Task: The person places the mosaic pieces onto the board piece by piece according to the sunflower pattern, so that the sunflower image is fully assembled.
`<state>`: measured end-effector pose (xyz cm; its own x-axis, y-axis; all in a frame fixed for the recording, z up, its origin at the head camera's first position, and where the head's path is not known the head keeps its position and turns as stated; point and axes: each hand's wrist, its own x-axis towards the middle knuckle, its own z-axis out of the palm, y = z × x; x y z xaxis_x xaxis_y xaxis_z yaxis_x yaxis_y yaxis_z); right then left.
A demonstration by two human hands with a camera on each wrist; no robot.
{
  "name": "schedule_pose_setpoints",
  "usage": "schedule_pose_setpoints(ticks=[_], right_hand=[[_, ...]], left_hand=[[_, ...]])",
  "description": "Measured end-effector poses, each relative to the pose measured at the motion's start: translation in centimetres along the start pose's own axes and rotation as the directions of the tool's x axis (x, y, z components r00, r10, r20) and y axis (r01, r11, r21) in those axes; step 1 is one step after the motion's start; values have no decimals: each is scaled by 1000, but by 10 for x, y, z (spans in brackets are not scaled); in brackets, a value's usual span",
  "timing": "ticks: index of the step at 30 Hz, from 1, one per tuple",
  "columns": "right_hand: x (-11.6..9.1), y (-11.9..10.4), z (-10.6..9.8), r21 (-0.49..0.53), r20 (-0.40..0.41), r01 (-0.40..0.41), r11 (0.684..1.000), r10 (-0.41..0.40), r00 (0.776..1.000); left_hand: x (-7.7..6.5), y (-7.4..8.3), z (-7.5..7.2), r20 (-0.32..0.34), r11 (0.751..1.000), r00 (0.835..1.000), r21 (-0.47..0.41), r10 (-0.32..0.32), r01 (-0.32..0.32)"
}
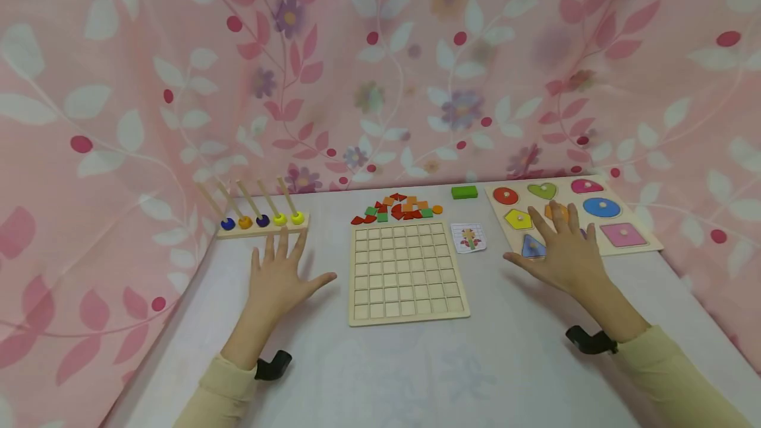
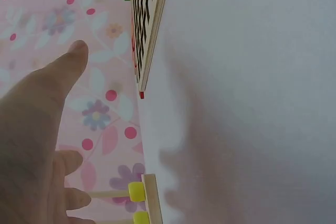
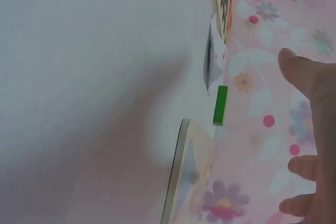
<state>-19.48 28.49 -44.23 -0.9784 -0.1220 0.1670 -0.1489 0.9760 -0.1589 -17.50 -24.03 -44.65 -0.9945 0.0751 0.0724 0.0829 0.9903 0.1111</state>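
Observation:
My left hand [image 1: 278,283] hovers with spread fingers over the white table, just in front of a wooden peg stand [image 1: 261,226] that carries coloured beads. On the other side my right hand [image 1: 567,253] is spread too, above the near-left part of a wooden shape puzzle board [image 1: 639,244], covering some of its pieces. Neither hand holds anything. Between them lies a square wooden grid board [image 1: 410,321] with bare cells. Behind it are scattered red, orange and green small tiles [image 1: 399,209]. A small card with a flower picture [image 1: 468,238] lies right of the grid.
A green block [image 1: 464,192] sits at the back of the table, between the tiles and the puzzle board. A pink floral curtain [image 1: 404,71] hangs behind and at both sides. Each wrist wears a black camera mount [image 1: 274,366].

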Motion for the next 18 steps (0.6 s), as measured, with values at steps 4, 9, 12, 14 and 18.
schedule_pose_setpoints(ticks=[4,9,12,14,18], right_hand=[[5,-2,4,104,-37,28,994,-25,999],[13,-11,14,238,-56,21,971,-8,998],[20,-18,22,363,-106,56,930,-19,994],[24,-23,26,464,-117,71,883,-18,993],[35,-35,30,603,-87,58,796,-6,996]], left_hand=[[-1,3,5,8,994,1000,-107,9,-8],[-2,14,12,74,938,997,-346,9,17],[-5,22,16,139,841,990,-533,-18,91],[-8,28,19,162,776,986,-617,-35,129],[-14,40,30,122,715,991,-687,-61,129]])
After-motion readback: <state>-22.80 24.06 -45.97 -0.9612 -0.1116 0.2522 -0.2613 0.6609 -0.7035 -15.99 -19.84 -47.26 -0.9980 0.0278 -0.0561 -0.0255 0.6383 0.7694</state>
